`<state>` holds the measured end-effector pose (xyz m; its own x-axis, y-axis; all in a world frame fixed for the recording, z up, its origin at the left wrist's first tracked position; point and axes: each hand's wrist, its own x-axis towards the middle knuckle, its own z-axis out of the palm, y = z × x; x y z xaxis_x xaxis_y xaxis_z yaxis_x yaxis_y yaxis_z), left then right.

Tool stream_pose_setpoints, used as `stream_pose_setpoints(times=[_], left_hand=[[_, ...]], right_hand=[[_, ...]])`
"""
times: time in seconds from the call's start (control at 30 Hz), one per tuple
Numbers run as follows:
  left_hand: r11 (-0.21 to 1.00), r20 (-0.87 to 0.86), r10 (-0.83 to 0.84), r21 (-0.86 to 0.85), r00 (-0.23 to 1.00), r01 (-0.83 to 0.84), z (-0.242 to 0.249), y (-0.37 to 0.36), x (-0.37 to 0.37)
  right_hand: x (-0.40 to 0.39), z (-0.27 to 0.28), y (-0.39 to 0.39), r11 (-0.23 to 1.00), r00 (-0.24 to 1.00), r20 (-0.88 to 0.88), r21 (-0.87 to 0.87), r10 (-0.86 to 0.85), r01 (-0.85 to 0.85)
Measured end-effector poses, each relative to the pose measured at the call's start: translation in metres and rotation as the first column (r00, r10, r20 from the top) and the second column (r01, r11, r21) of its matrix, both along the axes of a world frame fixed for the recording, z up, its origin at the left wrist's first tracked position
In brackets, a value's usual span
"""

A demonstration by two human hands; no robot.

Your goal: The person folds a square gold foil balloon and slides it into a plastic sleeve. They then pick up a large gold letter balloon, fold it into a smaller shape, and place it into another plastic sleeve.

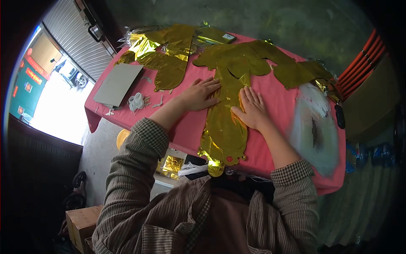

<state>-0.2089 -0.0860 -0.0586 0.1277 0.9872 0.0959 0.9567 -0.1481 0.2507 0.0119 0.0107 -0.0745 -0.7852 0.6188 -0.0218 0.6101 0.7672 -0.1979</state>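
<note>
Gold foil sheets, flat and shaped with rounded edges, lie across a pink-covered table [270, 148]. The long gold foil piece [226, 122] in the middle runs down to the near edge, where its end hangs over. My left hand [199, 95] lies on the cloth with its fingertips on this piece's left edge, fingers spread. On its right edge rests my right hand [251, 108], flat with the fingers apart. Neither hand grips anything. Another gold foil piece [171, 74] lies beyond my left hand.
A grey folder [118, 84] and a bundle of white ties [136, 102] are on the table's left. A whitish plastic sheet [315, 131] covers its right end. Below the near edge is a box with gold foil [172, 165]; a cardboard box [84, 224] stands lower left.
</note>
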Motion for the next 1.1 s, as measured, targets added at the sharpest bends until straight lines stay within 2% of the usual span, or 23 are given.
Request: stream_pose_setpoints(times=[0.17,0.27,0.33,0.43,0.57,0.63,0.67,0.73,0.77,0.83,0.87,0.93,1.07,1.1], left_hand=[[0.998,0.012,-0.031,0.054,0.999,0.030,-0.007,0.001,-0.005],[0.994,0.012,0.035,0.104,0.999,-0.036,-0.003,-0.005,-0.005],[0.991,0.088,-0.022,0.136,0.996,0.010,0.008,-0.017,0.002],[0.990,0.053,-0.103,0.101,0.993,0.097,0.017,-0.041,0.018],[0.987,0.014,-0.102,0.129,0.995,0.100,0.006,-0.055,0.018],[0.976,0.191,-0.076,0.214,0.979,0.034,0.013,-0.063,0.022],[0.977,0.193,-0.077,0.212,0.978,0.035,0.017,-0.069,0.022],[0.975,0.389,-0.221,0.097,0.894,0.199,0.031,-0.089,0.027],[0.975,0.390,-0.220,0.096,0.894,0.198,0.039,-0.100,0.036],[0.979,0.517,-0.165,-0.019,0.840,0.204,0.055,-0.123,0.060],[0.980,0.517,-0.162,-0.018,0.841,0.200,0.051,-0.127,0.064],[0.943,0.399,-0.329,0.178,0.856,0.279,0.038,-0.133,0.069],[0.961,0.496,-0.254,0.226,0.830,0.159,0.033,-0.152,0.082],[0.969,0.691,-0.227,0.091,0.686,0.229,0.040,-0.160,0.082]], right_hand=[[-0.001,0.000,0.000,1.000,1.000,0.008,0.015,0.007,-0.007],[0.000,0.000,-0.001,1.000,1.000,0.009,0.020,0.008,-0.008],[0.000,0.000,0.000,1.000,1.000,0.002,0.013,0.009,-0.009],[0.000,0.002,-0.001,1.000,1.000,0.007,0.023,0.006,-0.006],[0.000,0.000,0.000,0.999,1.000,-0.002,0.040,0.022,-0.022],[0.001,-0.001,0.000,0.998,1.000,-0.002,0.058,0.022,-0.022],[0.001,-0.002,0.000,0.998,1.000,0.001,0.056,0.021,-0.021],[0.001,-0.002,0.000,0.998,0.999,-0.020,0.052,0.026,-0.024],[0.001,-0.003,0.000,0.998,0.999,-0.020,0.051,0.026,-0.025],[0.001,-0.003,0.001,0.998,0.999,-0.022,0.057,0.028,-0.027],[0.001,-0.004,0.002,0.998,0.999,-0.022,0.058,0.032,-0.031],[0.001,-0.004,0.002,0.998,0.999,-0.022,0.061,0.030,-0.029],[0.002,-0.004,0.003,0.997,0.999,-0.014,0.074,0.037,-0.036],[0.002,-0.005,0.003,0.997,0.999,-0.027,0.072,0.039,-0.037]])
